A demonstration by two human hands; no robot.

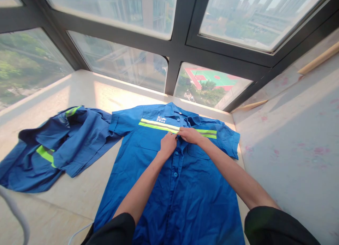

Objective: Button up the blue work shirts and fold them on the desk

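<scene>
A blue short-sleeved work shirt lies spread flat on the sill, collar toward the window, with a yellow and grey reflective band across the chest. At the middle of that band, my left hand and my right hand meet on the front placket, fingers pinched on its edge. Whatever button sits between the fingertips is hidden. Below my hands, a blue button shows on the placket. The collar is open, and part of the placket by my right hand stands slightly lifted.
A crumpled blue garment with yellow-green strips lies on the left, touching the shirt's sleeve. Dark window frames rise behind. A flowered wall borders the right side. A grey cable or hose curves at lower left, near a thin white cord.
</scene>
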